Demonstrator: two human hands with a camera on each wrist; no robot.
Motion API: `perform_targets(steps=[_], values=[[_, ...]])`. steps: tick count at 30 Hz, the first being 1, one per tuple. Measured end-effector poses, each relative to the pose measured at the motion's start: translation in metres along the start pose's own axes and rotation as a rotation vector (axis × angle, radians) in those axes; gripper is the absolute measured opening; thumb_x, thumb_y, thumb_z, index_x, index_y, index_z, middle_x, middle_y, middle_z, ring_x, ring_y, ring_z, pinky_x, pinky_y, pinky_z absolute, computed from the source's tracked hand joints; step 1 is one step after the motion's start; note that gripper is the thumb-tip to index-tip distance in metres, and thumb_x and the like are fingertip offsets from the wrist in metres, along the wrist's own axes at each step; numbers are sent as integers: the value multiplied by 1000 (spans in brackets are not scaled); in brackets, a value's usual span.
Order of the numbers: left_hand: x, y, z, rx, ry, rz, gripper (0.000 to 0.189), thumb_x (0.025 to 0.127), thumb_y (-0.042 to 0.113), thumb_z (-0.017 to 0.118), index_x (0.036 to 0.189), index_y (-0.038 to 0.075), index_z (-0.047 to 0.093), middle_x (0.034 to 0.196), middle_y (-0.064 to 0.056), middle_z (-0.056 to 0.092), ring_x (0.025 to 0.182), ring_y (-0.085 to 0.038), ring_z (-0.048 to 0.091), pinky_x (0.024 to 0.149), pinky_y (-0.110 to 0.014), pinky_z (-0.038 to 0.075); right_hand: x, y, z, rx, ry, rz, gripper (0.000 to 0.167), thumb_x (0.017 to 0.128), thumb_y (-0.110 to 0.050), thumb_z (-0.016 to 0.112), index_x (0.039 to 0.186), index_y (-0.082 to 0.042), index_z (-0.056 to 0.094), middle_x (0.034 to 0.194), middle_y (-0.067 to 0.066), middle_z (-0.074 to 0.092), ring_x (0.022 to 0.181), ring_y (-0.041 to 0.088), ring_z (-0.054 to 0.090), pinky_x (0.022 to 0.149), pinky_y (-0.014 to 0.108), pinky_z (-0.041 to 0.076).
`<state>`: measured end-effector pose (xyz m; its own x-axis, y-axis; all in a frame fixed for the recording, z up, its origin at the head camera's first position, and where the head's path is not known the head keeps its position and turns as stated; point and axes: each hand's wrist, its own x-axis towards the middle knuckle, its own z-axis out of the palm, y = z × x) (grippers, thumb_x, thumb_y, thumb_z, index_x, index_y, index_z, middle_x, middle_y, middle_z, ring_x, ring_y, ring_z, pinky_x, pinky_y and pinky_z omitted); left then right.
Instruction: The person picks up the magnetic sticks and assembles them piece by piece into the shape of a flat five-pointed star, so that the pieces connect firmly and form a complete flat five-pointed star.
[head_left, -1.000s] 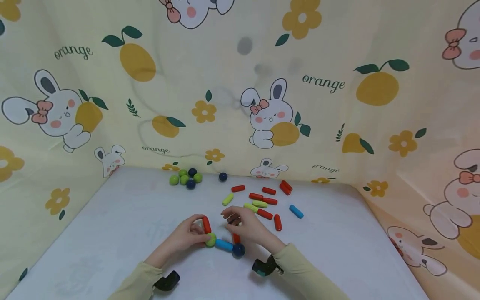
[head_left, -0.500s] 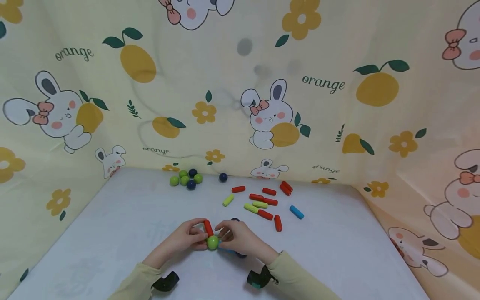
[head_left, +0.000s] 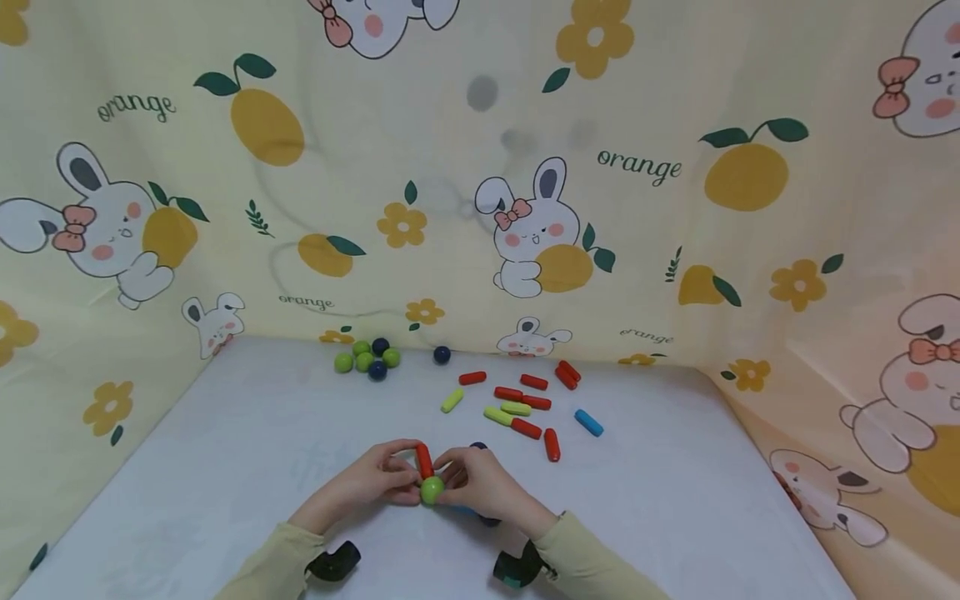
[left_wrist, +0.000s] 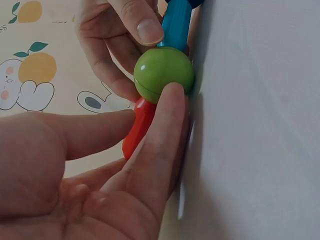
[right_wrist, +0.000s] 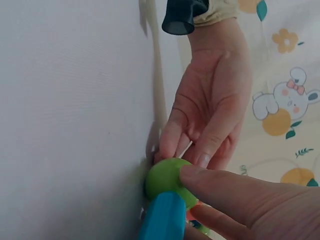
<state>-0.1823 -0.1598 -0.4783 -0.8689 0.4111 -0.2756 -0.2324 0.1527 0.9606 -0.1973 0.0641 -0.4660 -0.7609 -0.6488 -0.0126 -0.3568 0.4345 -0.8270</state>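
Note:
A green ball (head_left: 432, 490) joins a red stick (head_left: 424, 461) and a blue stick (left_wrist: 176, 25). My left hand (head_left: 375, 477) holds the red stick between thumb and fingers, one fingertip against the ball in the left wrist view. From the other side my right hand (head_left: 483, 485) grips the green ball, its thumb pressing the ball beside the blue stick. In the head view my right hand covers most of the blue stick. A dark blue ball (head_left: 489, 522) shows below that hand, and another dark blue ball (head_left: 478, 447) peeks out behind it.
Several loose red sticks (head_left: 552, 445), yellow-green sticks (head_left: 452, 400) and a blue stick (head_left: 588, 422) lie beyond my right hand. Green balls (head_left: 343, 362) and dark blue balls (head_left: 377, 370) cluster at the table's back left. A printed curtain (head_left: 450, 275) hangs behind the white table (head_left: 225, 467).
My right hand has come left and down from near the upright red stick to the green ball. My left hand has shifted its fingers off the ball toward the red stick, now steeper.

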Motion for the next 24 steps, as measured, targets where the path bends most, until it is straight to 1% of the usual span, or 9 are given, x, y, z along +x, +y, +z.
perform_targets(steps=[5, 10, 13, 15, 17, 20, 23, 24], values=[[1, 0, -2, -7, 0, -10, 56, 96, 5, 56, 146, -1, 29, 99, -13, 66, 86, -28, 68, 78, -37, 56, 0, 1, 3, 16, 36, 3, 31, 81, -14, 78, 108, -6, 64, 89, -1, 68, 75, 7, 62, 69, 21, 51], [3, -1, -6, -5, -37, -3, 59, 95, 9, 58, 146, 0, 30, 101, -13, 66, 88, -28, 68, 78, -37, 55, -2, -2, 6, 42, 56, 35, 33, 81, -14, 78, 109, -7, 63, 91, 0, 67, 77, 9, 61, 70, 22, 51], [7, -1, -10, 35, -56, 4, 60, 94, 15, 62, 145, 1, 33, 102, -12, 66, 88, -27, 68, 79, -36, 55, -3, -4, 6, 46, 63, 44, 33, 81, -14, 78, 109, -6, 63, 91, 0, 66, 79, 10, 61, 70, 22, 51], [10, 2, -15, 86, -51, 23, 60, 93, 18, 64, 143, 0, 36, 102, -12, 67, 87, -27, 68, 78, -36, 55, -4, -4, 6, 47, 67, 41, 32, 81, -14, 78, 109, -6, 63, 92, 0, 66, 80, 12, 61, 71, 23, 51], [15, 7, -21, 159, -17, 54, 58, 92, 19, 66, 140, -1, 40, 101, -11, 67, 85, -26, 68, 77, -35, 56, -4, -4, 6, 50, 67, 39, 33, 81, -14, 78, 110, -7, 63, 93, 0, 66, 82, 13, 62, 71, 23, 51], [26, 18, -33, 228, 69, 114, 55, 90, 17, 67, 136, -3, 45, 103, -13, 66, 87, -27, 67, 77, -38, 56, -3, -3, 6, 48, 67, 45, 34, 80, -15, 78, 111, -8, 64, 93, -1, 66, 82, 15, 62, 72, 22, 51], [44, 30, -47, 282, 173, 183, 55, 87, 20, 71, 133, -2, 49, 109, -17, 64, 95, -28, 65, 80, -39, 55, -4, -3, 5, 44, 71, 54, 36, 80, -16, 79, 111, -9, 64, 94, -3, 65, 82, 15, 61, 72, 22, 50], [51, 33, -52, 286, 199, 206, 56, 86, 20, 73, 132, -2, 49, 113, -19, 63, 98, -29, 64, 82, -40, 54, -4, -2, 5, 44, 72, 54, 35, 80, -16, 79, 111, -9, 64, 93, -3, 65, 81, 15, 61, 71, 23, 50]])
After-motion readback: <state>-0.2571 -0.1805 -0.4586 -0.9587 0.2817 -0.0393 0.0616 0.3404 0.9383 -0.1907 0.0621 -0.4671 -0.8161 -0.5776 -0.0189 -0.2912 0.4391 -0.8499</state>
